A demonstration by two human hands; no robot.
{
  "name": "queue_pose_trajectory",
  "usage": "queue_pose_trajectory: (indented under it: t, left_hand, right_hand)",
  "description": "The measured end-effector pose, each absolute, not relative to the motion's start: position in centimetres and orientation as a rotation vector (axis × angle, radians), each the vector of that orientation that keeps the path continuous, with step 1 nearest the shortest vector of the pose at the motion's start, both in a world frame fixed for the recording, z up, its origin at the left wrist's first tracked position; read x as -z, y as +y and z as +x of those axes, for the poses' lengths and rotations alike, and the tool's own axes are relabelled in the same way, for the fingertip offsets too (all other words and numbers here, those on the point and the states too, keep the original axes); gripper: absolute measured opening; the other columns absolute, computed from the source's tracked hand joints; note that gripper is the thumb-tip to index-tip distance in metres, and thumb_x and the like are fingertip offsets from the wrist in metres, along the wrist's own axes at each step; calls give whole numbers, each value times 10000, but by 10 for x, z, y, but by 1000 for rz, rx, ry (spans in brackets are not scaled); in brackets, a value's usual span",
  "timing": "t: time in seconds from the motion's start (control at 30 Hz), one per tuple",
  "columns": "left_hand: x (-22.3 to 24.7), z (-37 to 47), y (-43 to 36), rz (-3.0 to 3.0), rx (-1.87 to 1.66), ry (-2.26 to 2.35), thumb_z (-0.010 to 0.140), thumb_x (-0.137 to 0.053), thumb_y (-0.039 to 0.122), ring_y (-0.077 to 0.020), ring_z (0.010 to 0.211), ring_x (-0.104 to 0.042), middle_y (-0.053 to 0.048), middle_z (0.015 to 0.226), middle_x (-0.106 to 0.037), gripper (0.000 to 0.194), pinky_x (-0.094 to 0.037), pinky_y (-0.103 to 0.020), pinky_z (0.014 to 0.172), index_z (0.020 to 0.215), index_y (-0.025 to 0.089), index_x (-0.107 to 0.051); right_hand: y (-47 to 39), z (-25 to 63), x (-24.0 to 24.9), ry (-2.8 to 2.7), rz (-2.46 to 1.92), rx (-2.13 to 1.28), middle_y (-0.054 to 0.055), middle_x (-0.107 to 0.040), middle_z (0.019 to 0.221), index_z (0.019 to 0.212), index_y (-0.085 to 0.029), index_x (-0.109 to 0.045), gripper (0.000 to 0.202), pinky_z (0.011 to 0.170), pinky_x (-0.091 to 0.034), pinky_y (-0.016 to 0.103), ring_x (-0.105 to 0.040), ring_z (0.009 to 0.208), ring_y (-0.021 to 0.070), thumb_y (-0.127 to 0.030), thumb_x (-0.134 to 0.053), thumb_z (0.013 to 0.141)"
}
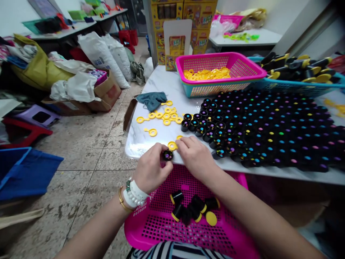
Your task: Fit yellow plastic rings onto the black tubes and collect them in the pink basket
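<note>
My left hand grips a small black cylinder between thumb and fingers, its round end with coloured dots facing up, at the table's front edge. Close beside it, my right hand pinches a yellow ring-shaped piece with a tab. Several loose yellow rings lie on the table beyond my hands. To the right stand many black cylinders in packed rows, coloured dots showing in their tops. Below my hands, a pink basket holds several black cylinders with yellow caps.
A pink basket full of yellow rings is nested on a blue one at the back. A blue basket of capped black cylinders stands at the far right. A dark teal cloth lies at the left edge; yellow boxes are stacked behind.
</note>
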State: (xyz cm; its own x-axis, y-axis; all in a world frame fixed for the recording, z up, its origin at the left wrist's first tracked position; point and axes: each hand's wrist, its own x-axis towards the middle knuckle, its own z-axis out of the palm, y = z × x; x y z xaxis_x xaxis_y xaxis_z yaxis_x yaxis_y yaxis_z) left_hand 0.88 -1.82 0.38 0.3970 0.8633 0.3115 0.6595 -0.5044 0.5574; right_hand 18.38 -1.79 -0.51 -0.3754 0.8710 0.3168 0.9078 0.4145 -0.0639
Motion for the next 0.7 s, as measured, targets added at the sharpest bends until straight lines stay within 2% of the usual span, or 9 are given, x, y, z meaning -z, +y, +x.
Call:
queue_pose_trajectory:
  t: [0.1,0.23,0.33,0.53,0.7]
  left_hand:
    - [4,21,-11,2387,-860,1251,766,-574,160,-149,751,-593,-40,852,-629,225,-513,-315,725,990,164,-552]
    - [13,29,-7,2400,-963,1181,772,-613,171,-175,848,-606,-64,949,-660,300,-511,-351,798,1068,160,-566]
    - [14,26,-10,2337,-992,1193,772,-616,161,-178,874,-607,-54,954,-663,296,-509,-343,792,1065,174,-569]
    - [16,28,-2,2350,-947,1262,751,-624,202,-212,972,-591,-51,984,-660,320,-444,-420,917,1056,185,-528]
    - [18,30,5,2299,-1032,1227,762,-612,208,-208,975,-587,-59,1007,-651,318,-434,-415,937,1065,184,-518]
  right_hand:
    - [-18,194,8,-2288,-1610,276,107,-632,837,963,-127,-664,224,674,-428,335,-512,811,227,-145,-441,950]
    - [-14,202,5,-2374,-1533,201,112,-636,953,1136,-146,-631,251,727,-454,331,-517,883,232,-143,-486,931]
    - [-23,207,0,-2399,-1536,69,119,-629,1028,1156,-150,-618,278,749,-478,331,-528,936,239,-107,-504,906]
    - [-49,207,3,-2343,-1559,96,139,-628,990,966,-135,-630,151,765,-494,353,-555,918,245,-131,-486,919]
    - [-35,201,10,-2312,-1509,275,146,-656,988,919,-123,-623,217,739,-507,360,-580,843,231,-118,-408,945]
